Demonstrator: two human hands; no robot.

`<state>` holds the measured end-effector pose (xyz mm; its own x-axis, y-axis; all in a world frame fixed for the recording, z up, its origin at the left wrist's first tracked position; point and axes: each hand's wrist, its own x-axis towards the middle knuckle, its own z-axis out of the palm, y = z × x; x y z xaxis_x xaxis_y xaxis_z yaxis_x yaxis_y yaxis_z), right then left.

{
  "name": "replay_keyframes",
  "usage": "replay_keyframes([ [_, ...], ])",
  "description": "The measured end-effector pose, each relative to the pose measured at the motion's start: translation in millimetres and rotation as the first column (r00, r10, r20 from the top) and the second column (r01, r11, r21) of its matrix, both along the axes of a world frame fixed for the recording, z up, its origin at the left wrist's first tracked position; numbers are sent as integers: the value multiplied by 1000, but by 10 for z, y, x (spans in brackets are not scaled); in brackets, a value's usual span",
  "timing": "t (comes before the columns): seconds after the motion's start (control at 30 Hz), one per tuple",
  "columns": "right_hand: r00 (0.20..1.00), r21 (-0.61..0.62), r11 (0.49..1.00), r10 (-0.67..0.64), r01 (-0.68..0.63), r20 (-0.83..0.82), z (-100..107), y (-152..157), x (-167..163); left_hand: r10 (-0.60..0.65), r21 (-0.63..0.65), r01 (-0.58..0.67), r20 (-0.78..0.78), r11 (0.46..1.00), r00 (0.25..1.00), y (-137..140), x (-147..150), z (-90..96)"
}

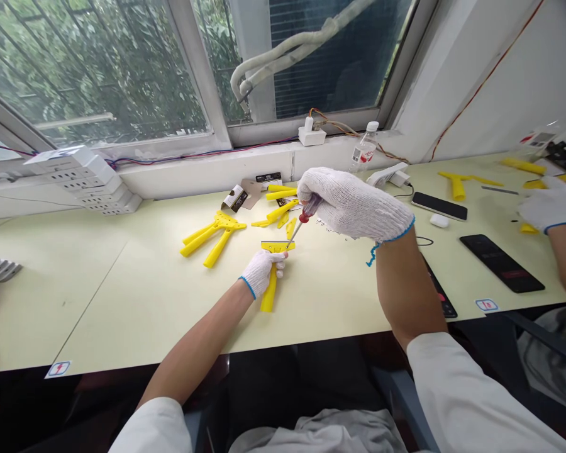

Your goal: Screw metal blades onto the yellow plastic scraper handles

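The right grip (353, 204), in a white knit glove, is closed around a red-handled screwdriver (303, 218), raised over the work so that the shaft slants down and its tip meets the head of a T-shaped yellow tool (270, 294) near that head's right end; whether the tip sits in a screw is too small for me to tell. The left grip (266, 270), gloved too, is wrapped around the tool just below its head, probably to keep it from twisting under the driver. That tool lies about midway between the side ends of the desk (146, 308), its handle towards the front edge and its head towards the back, which seems to bring the head within easy reach of both arms. Just beyond it, loose yellow pieces (290, 228) lie close by, perhaps for handy picking. To their left, more yellow tools (217, 238) are bunched together, apparently out of the elbows' way. Printed cards (236, 199) lie nearer the back edge, where a bottle (365, 148) also stands. Towards the right end, a black phone (502, 263) rests near the front edge, and beyond it a co-worker's gloved hand (554, 204) is among other yellow parts.
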<state>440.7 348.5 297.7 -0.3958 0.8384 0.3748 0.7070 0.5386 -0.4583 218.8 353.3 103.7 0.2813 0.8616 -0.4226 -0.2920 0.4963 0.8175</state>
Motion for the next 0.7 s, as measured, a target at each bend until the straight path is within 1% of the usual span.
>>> replay_keyframes([
  [0.13, 993, -12, 997, 82, -81, 81, 36, -10, 4, 1, 0, -1, -10, 1000, 1000, 1, -2, -7],
  [0.2, 984, 14, 993, 118, -121, 134, 67, -32, 29, 4, 3, -4, -12, 1000, 1000, 4, -1, -11],
  [0.27, 978, 67, 990, 109, -122, 180, 72, -48, 58, 6, 2, -6, -14, 1000, 1000, 6, 0, -15],
  [0.33, 978, 124, 989, 55, -81, 199, 47, -48, 73, 3, -6, -3, -14, 1000, 1000, 8, 0, -18],
  [0.4, 981, 158, 987, -21, -10, 193, 8, -32, 63, -3, -10, 3, -12, 1000, 1000, 10, -2, -22],
  [0.53, 967, 149, 977, -181, 155, 180, -25, -14, -3, 10, -5, -10, -12, 1000, 1000, 16, -5, -35],
  [0.6, 961, 145, 974, -202, 177, 188, -4, -29, -25, 14, -7, -14, -14, 1000, 1000, 19, -6, -44],
  [0.67, 971, 128, 980, -175, 155, 165, 29, -53, -21, 18, -2, -18, -10, 1000, 1000, 19, -6, -49],
  [0.7, 980, 100, 986, -149, 136, 129, 47, -65, -9, 21, 4, -21, -6, 1000, 1000, 18, -6, -51],
])
